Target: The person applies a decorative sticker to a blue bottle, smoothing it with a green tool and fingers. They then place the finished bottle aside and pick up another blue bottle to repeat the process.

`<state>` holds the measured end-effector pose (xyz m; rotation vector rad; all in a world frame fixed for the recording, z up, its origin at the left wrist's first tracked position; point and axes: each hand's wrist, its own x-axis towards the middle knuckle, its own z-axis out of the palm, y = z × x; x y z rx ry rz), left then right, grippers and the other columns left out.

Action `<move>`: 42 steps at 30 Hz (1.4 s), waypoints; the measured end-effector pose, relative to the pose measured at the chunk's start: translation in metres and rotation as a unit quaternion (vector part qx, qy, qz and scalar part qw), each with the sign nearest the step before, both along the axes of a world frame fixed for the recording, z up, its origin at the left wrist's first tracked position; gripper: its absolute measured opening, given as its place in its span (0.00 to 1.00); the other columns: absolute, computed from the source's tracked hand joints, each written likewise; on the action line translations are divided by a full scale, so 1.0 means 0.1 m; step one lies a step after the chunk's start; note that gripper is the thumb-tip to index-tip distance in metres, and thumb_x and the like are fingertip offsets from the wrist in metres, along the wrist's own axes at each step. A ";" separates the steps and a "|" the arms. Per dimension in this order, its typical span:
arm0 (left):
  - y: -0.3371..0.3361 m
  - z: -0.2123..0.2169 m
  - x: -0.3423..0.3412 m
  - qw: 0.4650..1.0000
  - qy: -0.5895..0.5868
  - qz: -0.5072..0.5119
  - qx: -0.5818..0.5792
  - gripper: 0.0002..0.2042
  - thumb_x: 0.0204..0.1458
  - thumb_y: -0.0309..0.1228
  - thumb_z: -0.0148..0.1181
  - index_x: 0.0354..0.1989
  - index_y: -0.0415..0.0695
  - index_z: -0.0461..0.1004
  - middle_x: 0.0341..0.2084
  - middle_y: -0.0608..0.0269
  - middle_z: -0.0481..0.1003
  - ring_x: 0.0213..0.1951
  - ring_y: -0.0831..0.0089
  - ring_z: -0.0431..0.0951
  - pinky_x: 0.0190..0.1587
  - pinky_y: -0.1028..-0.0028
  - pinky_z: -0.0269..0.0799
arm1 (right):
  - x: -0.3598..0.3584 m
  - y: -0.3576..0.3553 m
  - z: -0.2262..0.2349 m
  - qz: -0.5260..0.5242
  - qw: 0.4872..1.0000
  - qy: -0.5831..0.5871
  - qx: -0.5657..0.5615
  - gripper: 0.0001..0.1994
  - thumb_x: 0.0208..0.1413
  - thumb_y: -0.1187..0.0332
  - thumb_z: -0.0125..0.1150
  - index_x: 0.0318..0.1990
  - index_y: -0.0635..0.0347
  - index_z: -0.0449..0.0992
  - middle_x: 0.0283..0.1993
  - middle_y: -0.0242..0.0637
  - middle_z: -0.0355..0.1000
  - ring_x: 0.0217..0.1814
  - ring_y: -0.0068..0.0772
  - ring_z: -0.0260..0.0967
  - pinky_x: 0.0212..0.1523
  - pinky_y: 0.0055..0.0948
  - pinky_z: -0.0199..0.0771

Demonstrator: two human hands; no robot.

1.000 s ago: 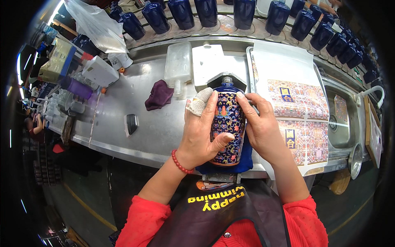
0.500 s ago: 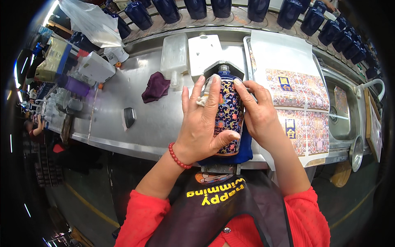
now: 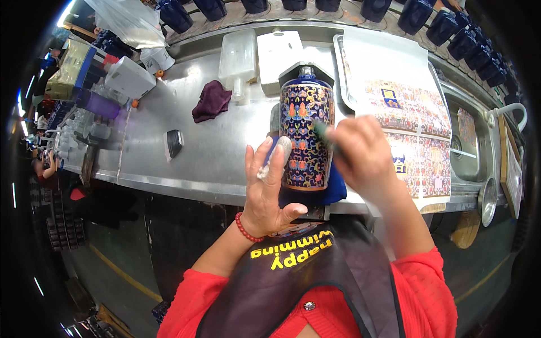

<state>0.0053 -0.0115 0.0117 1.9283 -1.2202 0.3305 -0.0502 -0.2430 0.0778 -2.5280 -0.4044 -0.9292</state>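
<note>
A dark blue bottle (image 3: 306, 143) covered in a colourful floral pattern lies on its back in front of me, its neck away from me, in a grey metal holder (image 3: 326, 74). A blue cloth (image 3: 338, 185) shows beneath it. My left hand (image 3: 266, 179) is at the bottle's lower left side, fingers stretched and apart, with whitish wrapping on one or two fingers. Above the bottle's right side, my right hand (image 3: 363, 149) is closed around a dark green tool (image 3: 322, 130), its tip at the patterned surface. Motion blur hides the tool's exact kind.
Patterned decal sheets (image 3: 420, 135) lie at the right beside a sink (image 3: 473, 152). A purple cloth (image 3: 212, 101), a small black piece (image 3: 174, 143), a clear plastic box (image 3: 237, 56) and a white block (image 3: 280, 53) stand or lie left of the bottle. Blue bottles (image 3: 417, 16) line the back.
My right hand has left the bottle's upper edge and now holds the green tool over its right side. My left hand has slid down and left, uncovering the pattern.
</note>
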 end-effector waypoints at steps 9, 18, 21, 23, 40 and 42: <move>0.02 -0.01 0.11 0.998 0.044 0.019 -0.030 0.46 0.64 0.63 0.44 0.71 0.26 0.53 0.66 0.36 0.63 0.68 0.44 0.60 0.73 0.45 0.42 | 0.28 -0.07 0.24 -0.013 0.963 0.098 0.250 0.11 0.51 0.74 0.68 0.43 0.63 0.80 0.34 0.40 0.76 0.34 0.38 0.75 0.36 0.31 0.74; -0.16 0.13 0.29 0.999 -0.032 -0.007 0.031 0.54 0.56 0.72 0.44 0.76 0.34 0.48 0.69 0.45 0.62 0.71 0.44 0.53 0.72 0.38 0.30 | 0.10 -0.12 0.00 -0.030 0.924 0.167 0.343 0.10 0.60 0.69 0.64 0.44 0.65 0.77 0.34 0.35 0.77 0.35 0.22 0.73 0.37 0.25 0.73; -0.20 0.24 0.31 0.993 -0.084 0.006 0.083 0.53 0.55 0.74 0.41 0.75 0.37 0.53 0.68 0.52 0.65 0.71 0.47 0.55 0.72 0.38 0.30 | 0.09 -0.11 -0.05 -0.027 0.908 0.176 0.379 0.10 0.61 0.68 0.64 0.45 0.65 0.76 0.33 0.34 0.77 0.33 0.21 0.72 0.36 0.24 0.73; -0.21 0.31 0.32 0.987 -0.114 0.015 0.115 0.52 0.55 0.74 0.40 0.74 0.37 0.55 0.66 0.53 0.68 0.71 0.48 0.55 0.72 0.39 0.30 | 0.08 -0.13 -0.10 -0.040 0.926 0.161 0.338 0.11 0.61 0.68 0.64 0.45 0.65 0.76 0.33 0.34 0.76 0.34 0.21 0.72 0.36 0.24 0.73; 0.11 0.00 0.09 0.998 0.048 0.013 -0.036 0.42 0.63 0.61 0.48 0.67 0.29 0.61 0.61 0.42 0.71 0.65 0.45 0.66 0.72 0.46 0.46 | -0.26 0.05 0.07 0.128 0.975 0.107 0.149 0.21 0.37 0.81 0.73 0.44 0.57 0.84 0.33 0.34 0.71 0.33 0.35 0.68 0.35 0.33 0.70; 0.06 0.04 0.15 0.994 0.091 0.016 -0.062 0.39 0.66 0.59 0.46 0.67 0.30 0.63 0.59 0.42 0.72 0.63 0.48 0.67 0.70 0.52 0.53 | -0.29 0.02 -0.04 0.033 0.997 0.039 0.065 0.21 0.39 0.80 0.74 0.45 0.58 0.83 0.32 0.35 0.70 0.33 0.36 0.68 0.33 0.34 0.70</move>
